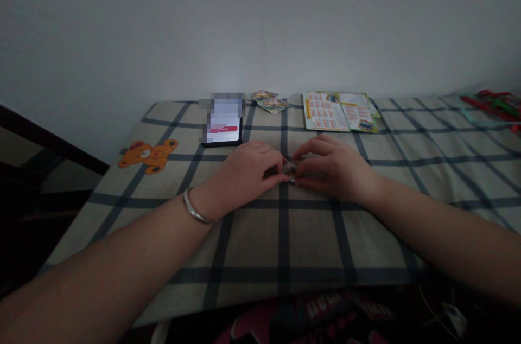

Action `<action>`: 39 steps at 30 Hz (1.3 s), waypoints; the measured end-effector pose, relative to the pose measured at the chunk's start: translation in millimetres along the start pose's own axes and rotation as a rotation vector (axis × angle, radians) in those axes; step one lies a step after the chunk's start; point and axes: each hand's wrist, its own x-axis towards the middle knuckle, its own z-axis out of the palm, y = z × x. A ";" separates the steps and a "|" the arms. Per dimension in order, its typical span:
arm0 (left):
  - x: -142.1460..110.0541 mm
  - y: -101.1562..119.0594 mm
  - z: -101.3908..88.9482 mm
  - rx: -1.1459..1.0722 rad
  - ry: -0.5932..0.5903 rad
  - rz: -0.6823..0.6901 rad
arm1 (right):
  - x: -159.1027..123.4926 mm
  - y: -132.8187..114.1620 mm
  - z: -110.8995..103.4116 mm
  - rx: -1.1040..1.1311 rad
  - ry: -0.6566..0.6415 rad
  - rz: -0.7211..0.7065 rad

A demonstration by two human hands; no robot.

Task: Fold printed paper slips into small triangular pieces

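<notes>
My left hand and my right hand meet at the middle of a checked cloth that covers the surface. Both have their fingers curled inward and pinch a small greyish object between the fingertips. The object is mostly hidden and I cannot make out what it is. A silver bangle circles my left wrist. Both forearms rest on the cloth.
A lit phone lies just beyond my left hand. Small printed packets and a printed calendar sheet lie near the white wall. Red and green items sit far right. An orange bear print marks the cloth's left side.
</notes>
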 end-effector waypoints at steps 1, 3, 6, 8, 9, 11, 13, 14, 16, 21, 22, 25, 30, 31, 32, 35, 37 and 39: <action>0.2 0.3 -0.5 0.009 0.000 0.009 | 0.2 -1.0 -0.2 -0.025 -0.007 -0.004; 0.2 0.6 -1.4 0.025 0.000 0.023 | 0.9 -2.5 0.3 -0.050 -0.013 0.004; -0.7 0.0 -2.0 0.035 0.006 0.026 | 1.7 -3.6 2.1 -0.038 -0.011 0.025; -1.4 -0.9 -1.4 0.019 0.016 0.010 | 2.0 -3.8 3.1 -0.009 -0.011 0.045; -1.6 -1.4 -0.7 0.003 0.022 -0.006 | 2.2 -3.8 3.4 0.007 -0.012 0.058; -1.6 -2.5 0.9 -0.041 0.033 -0.044 | 2.7 -3.8 3.6 0.044 -0.019 0.095; -1.1 -2.9 2.6 -0.090 0.036 -0.088 | 3.5 -3.9 3.8 0.081 -0.025 0.148; -0.8 -2.8 3.2 -0.112 0.034 -0.107 | 3.9 -3.9 3.9 0.100 -0.028 0.177; -0.4 -2.0 4.0 -0.142 0.036 -0.141 | 4.9 -3.7 4.2 0.124 -0.028 0.222; 0.2 -0.6 5.0 -0.133 0.071 -0.159 | 6.3 -1.9 4.3 0.130 -0.016 0.257; 0.3 -0.9 5.4 -0.127 0.080 -0.154 | 6.4 -1.5 4.1 0.133 -0.017 0.266; 0.8 -2.1 6.8 -0.095 0.084 -0.137 | 6.6 -0.6 3.6 0.125 -0.023 0.302; 0.8 -0.1 5.6 -0.019 0.064 -0.120 | 7.7 -0.4 4.3 0.087 -0.017 0.367; 0.6 0.8 5.2 -0.006 0.066 -0.121 | 8.1 -0.4 4.7 0.085 -0.012 0.381; 0.6 1.5 4.9 0.008 0.069 -0.122 | 8.5 -0.4 5.2 0.087 -0.011 0.394; 0.6 2.5 5.8 0.048 0.073 -0.125 | 10.0 0.5 7.1 0.104 -0.022 0.432; 0.7 2.1 7.9 0.070 0.083 -0.134 | 11.0 1.1 8.5 0.116 -0.023 0.455; 0.4 1.3 10.2 0.069 0.096 -0.150 | 11.8 0.6 9.4 0.152 -0.032 0.476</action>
